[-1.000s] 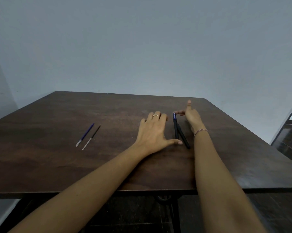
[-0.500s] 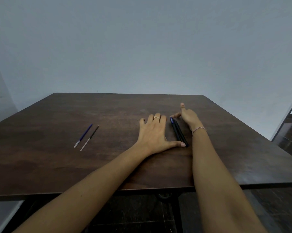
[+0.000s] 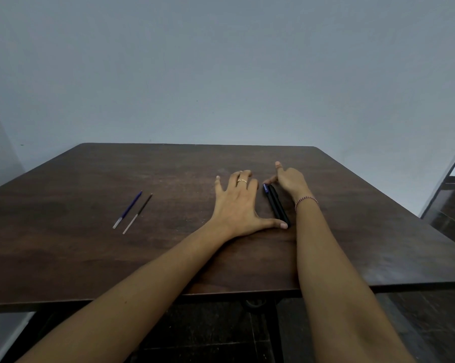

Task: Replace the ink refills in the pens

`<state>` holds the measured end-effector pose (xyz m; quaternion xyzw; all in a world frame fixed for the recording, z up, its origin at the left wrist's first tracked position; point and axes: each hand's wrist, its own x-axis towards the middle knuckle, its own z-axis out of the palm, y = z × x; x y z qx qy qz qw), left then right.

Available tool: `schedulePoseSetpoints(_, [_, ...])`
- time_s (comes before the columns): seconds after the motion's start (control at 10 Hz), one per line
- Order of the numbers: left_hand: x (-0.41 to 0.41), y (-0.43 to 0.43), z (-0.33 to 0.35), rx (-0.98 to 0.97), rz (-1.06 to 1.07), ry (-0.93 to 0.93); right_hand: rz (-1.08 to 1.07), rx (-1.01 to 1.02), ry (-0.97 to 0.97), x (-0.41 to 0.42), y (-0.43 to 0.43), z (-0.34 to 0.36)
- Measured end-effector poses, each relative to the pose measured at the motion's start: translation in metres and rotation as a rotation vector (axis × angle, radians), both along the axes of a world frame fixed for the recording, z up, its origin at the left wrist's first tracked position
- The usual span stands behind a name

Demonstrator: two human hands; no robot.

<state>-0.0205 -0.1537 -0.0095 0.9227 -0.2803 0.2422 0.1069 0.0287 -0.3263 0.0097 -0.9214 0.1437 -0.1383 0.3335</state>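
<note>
A plain pale blue-grey wall [image 3: 221, 74] fills the view behind a dark brown wooden table with rounded corners [image 3: 90, 258], which rests on a dark metal frame. Two bare forearms reach over the near edge. The left hand [image 3: 237, 205] lies palm down just right of the table's middle, fingers spread flat and grasping nothing. Its thumb is stretched out toward 3 o'clock, and the thumb tip touches the near end of the pens. The right hand [image 3: 290, 180] sits at 2 o'clock from the left hand, released rather than clenched. Its forefinger sticks straight out toward 12 o'clock and its thumb reaches toward 9 o'clock to touch the far end of the pens; its other fingers are hidden behind the back of the hand. The two slim black plastic pens [image 3: 277, 205] lie flat on the table between the hands, side by side and touching, running from 11 o'clock to 5 o'clock. They are at 3 o'clock from the left palm and just beside the right wrist. The left pen of the two has a blue far end. Well apart, at 9 o'clock from the left hand, lie a thin blue ink refill with a clear end [image 3: 129, 209] and, just beside it at 3 o'clock, a thin dark ink refill with a clear end [image 3: 138, 213], nearly parallel. A red-and-white braided thread bracelet [image 3: 306, 200] circles the right wrist, and a gold ring [image 3: 241, 181] sits on a left finger.
</note>
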Motion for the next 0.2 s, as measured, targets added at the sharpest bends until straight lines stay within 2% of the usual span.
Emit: schedulePoseSetpoints(0.2, [-0.0016,0.0011,0.0021,0.018,-0.04,0.02,-0.072,-0.035,-0.09,0.0026,0.0002,-0.0013])
